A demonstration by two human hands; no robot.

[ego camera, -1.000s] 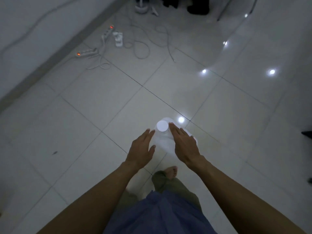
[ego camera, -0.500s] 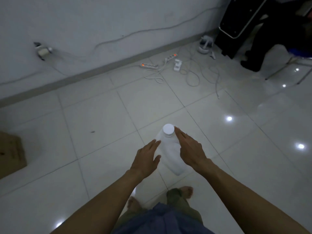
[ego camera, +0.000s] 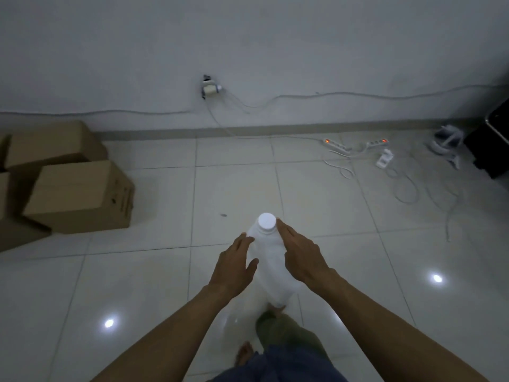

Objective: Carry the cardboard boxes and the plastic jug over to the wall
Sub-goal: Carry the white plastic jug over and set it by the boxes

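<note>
Holding the plastic jug (ego camera: 271, 260) between both palms, we carry it low in the centre of the frame, above the tiled floor (ego camera: 316, 202). Our left hand (ego camera: 234, 267) presses flat on the jug's left side with fingers spread, and our right hand (ego camera: 301, 257) presses on its right side, the fingertips reaching up beside the white cap (ego camera: 267, 221). So the grip is a two-palm squeeze on the jug rather than a closed fist.

The jug is translucent white, tilted with its cap toward the wall (ego camera: 248, 51) and its base toward our body; we can read no label on it. The nearer cardboard box (ego camera: 80, 195) at centre left carries dark print on its right-facing side, too small and dim for us to read. A second cardboard box (ego camera: 52, 144) stands behind it, close to the wall, and further cardboard shows at the left edge.

Between the boxes and the power strips (ego camera: 355, 143) at upper right, the floor along the skirting lies open, crossed only by a thin cable (ego camera: 303, 99) hanging from a wall socket (ego camera: 210, 89). Loose white cords (ego camera: 405, 188) loop over the tiles at right, near a dark object (ego camera: 493, 144) at the right edge. Bright ceiling-light reflections dot the glossy tiles.
</note>
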